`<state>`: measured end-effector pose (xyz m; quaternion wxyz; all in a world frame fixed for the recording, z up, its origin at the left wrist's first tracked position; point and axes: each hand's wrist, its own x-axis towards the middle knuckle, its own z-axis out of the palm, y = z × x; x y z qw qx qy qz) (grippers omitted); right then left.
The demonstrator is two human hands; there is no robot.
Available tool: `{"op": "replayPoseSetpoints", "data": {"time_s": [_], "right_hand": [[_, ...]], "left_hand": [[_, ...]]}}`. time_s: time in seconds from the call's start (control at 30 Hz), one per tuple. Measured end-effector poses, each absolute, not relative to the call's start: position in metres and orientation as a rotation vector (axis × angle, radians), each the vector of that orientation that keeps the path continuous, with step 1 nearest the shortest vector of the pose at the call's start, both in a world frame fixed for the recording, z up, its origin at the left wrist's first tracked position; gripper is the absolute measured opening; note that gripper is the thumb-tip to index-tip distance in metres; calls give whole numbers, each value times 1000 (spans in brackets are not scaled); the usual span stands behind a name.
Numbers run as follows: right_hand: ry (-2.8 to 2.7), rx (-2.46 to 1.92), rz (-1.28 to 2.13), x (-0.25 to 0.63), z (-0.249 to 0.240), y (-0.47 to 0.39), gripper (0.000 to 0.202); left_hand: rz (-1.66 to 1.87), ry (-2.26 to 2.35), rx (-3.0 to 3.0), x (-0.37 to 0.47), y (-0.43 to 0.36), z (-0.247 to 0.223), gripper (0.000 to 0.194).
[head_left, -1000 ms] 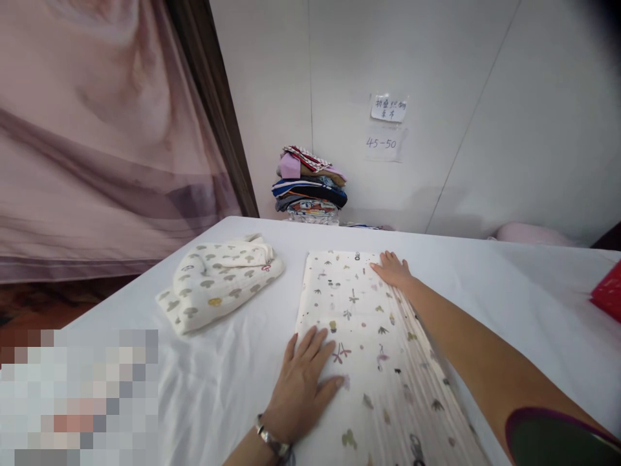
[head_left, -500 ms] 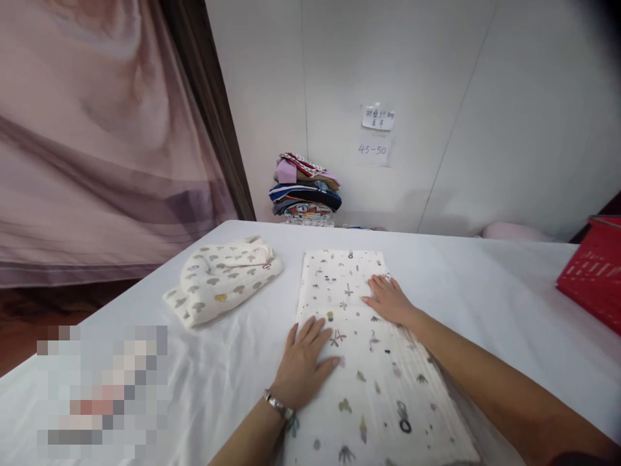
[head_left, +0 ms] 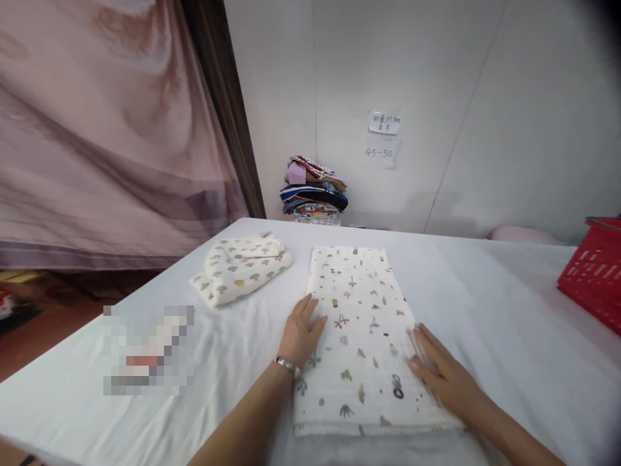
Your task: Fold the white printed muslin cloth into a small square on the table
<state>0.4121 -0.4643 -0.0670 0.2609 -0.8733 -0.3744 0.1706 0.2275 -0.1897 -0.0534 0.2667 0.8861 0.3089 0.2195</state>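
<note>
Cloth (head_left: 359,323): flat between both hands, long axis running away from the body
Left hand (head_left: 297,336): at left edge — thumb spread
Right hand (head_left: 449,378): right edge, nearer the close end — thumb apart

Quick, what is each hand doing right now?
Left hand: open, resting on the patterned cloth's edge.
Right hand: open, fingers at the cloth's opposite edge.

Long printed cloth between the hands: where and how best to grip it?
Probably by the near end of the cloth, left hand and right hand each at a corner, coming in low from the near side, fingers under, thumbs on top. It lies flat, with little to pinch on top, but stacked layers show at that edge.
</note>
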Motion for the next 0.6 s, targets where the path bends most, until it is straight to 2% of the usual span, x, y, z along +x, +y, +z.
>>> {"op": "replayPoseSetpoints", "data": {"time_s": [0.1, 0.23, 0.43, 0.6], "right_hand": [[-836, -2240, 535, 404, -72, -487, 71], [-620, -2133, 694, 397, -70, -505, 79], [-406, -1932, 746, 385, -49, -507, 79], [-384, -1717, 892, 359, -32, -495, 77]], "left_hand": [[516, 1059, 2090, 225, -187, -42, 55], [416, 1135, 1818, 220, -185, -34, 65], [274, 1093, 1774, 209, -198, -43, 50], [291, 1071, 1948, 199, -189, -16, 55]]}}
